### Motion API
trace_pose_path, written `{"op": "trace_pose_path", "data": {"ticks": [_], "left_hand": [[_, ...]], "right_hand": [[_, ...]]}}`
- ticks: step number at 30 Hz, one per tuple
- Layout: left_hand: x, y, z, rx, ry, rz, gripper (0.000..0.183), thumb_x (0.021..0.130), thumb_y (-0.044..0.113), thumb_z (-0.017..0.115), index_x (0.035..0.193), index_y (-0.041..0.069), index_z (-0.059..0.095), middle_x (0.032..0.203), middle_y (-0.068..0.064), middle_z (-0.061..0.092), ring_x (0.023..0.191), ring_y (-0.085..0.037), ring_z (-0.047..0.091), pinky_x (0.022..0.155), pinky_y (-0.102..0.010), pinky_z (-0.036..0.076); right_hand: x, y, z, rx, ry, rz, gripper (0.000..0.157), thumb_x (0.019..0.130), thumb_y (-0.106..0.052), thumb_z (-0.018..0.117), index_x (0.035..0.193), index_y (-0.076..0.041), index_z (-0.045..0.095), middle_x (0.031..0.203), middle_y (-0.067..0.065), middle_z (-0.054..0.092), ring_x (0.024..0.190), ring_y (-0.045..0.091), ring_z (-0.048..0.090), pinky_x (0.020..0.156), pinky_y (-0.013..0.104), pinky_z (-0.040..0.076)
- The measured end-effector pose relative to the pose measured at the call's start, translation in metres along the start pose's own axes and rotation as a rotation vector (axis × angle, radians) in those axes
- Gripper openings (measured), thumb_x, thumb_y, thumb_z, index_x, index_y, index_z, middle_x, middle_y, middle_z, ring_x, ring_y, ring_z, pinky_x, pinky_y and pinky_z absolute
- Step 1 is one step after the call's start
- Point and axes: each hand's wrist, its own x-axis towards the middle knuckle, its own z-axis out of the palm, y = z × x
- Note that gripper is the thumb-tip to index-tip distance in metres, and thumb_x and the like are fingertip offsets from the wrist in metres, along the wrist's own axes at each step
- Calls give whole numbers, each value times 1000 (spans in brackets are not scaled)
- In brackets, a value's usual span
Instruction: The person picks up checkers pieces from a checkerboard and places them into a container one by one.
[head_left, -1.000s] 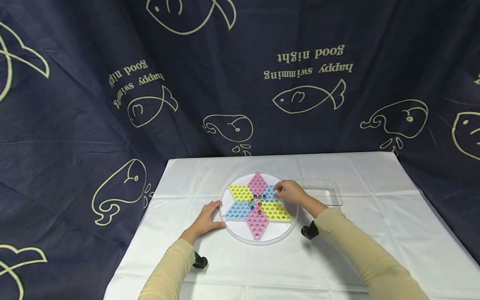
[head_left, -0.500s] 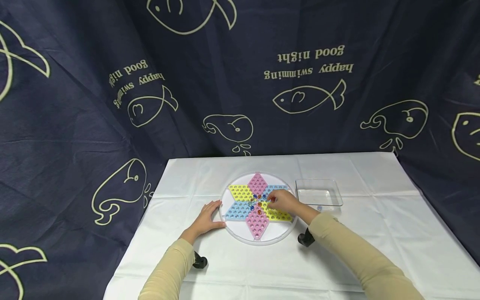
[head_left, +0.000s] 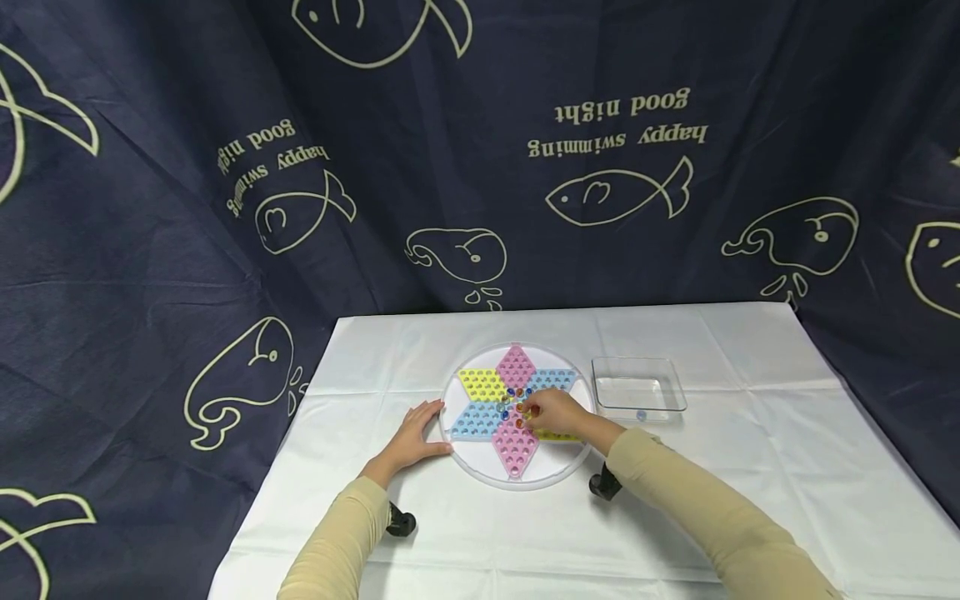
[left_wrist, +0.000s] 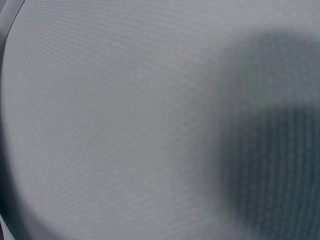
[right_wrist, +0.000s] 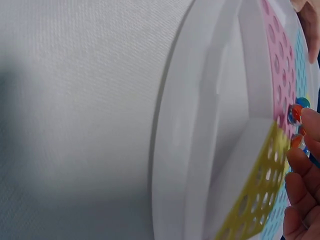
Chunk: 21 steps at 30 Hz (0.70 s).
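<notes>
A round white Chinese checkers board [head_left: 551, 462] lies on the table, its star of pink, yellow and blue points dotted with holes. Several glass marbles [head_left: 520, 392], red, orange and blue, sit around its centre. With thumb and fingertips my right hand [head_left: 558, 412] pinches an orange-red marble [right_wrist: 297, 141] just over the middle of the star, beside other marbles. My left hand [head_left: 408, 437] rests on the table, fingers spread, fingertip and thumb against the board's left rim. The left wrist view holds only pale cloth and a dark blurred shadow.
Right of the board stands a clear rectangular box [head_left: 633, 360], with a bluish marble [head_left: 641, 415] by its front wall. A white cloth [head_left: 480, 542] covers the table. Dark blue curtains [head_left: 450, 167] with fish drawings hang behind and at the sides.
My right hand has moved left and slightly toward me, from the blue point at the right to the star's centre, carrying the marble. My left hand has stayed still.
</notes>
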Motion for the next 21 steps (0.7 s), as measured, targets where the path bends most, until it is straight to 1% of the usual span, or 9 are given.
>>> {"op": "trace_pose_path", "data": {"ticks": [3, 7, 11, 16, 21], "left_hand": [[0, 0, -1, 4, -5, 8, 85, 70, 36, 77, 139, 5, 37, 144, -12, 37, 136, -35, 22, 115, -49, 8], [1, 0, -1, 3, -4, 9, 85, 71, 35, 77, 139, 5, 37, 144, -13, 37, 137, -35, 22, 115, -49, 8], [1, 0, 0, -4, 4, 3, 84, 70, 35, 77, 139, 6, 38, 143, -12, 37, 137, -35, 21, 115, -49, 7], [0, -1, 1, -10, 6, 2, 85, 70, 36, 77, 138, 5, 38, 143, -12, 37, 136, -35, 22, 115, -49, 8], [0, 0, 0, -15, 10, 7, 85, 70, 34, 78, 138, 5, 38, 143, -13, 38, 137, -35, 21, 115, -49, 7]], "right_hand": [[0, 1, 2, -7, -6, -19, 20, 77, -13, 71, 95, -6, 68, 71, -5, 56, 66, 8, 48, 62, 22, 44], [1, -1, 4, -29, -16, -13, 22, 77, -11, 70, 99, -6, 68, 70, -6, 54, 65, 8, 46, 59, 21, 42], [1, -2, 4, -37, -15, -12, 22, 78, -13, 71, 99, -9, 68, 69, -5, 53, 64, 9, 45, 58, 22, 41], [3, -2, 7, -37, -21, -9, 19, 79, -14, 70, 97, -12, 68, 69, -5, 52, 63, 9, 44, 56, 22, 39], [4, -1, 9, -28, -23, -32, 13, 78, -13, 70, 91, -14, 69, 67, -5, 51, 62, 9, 42, 54, 20, 36]]}}
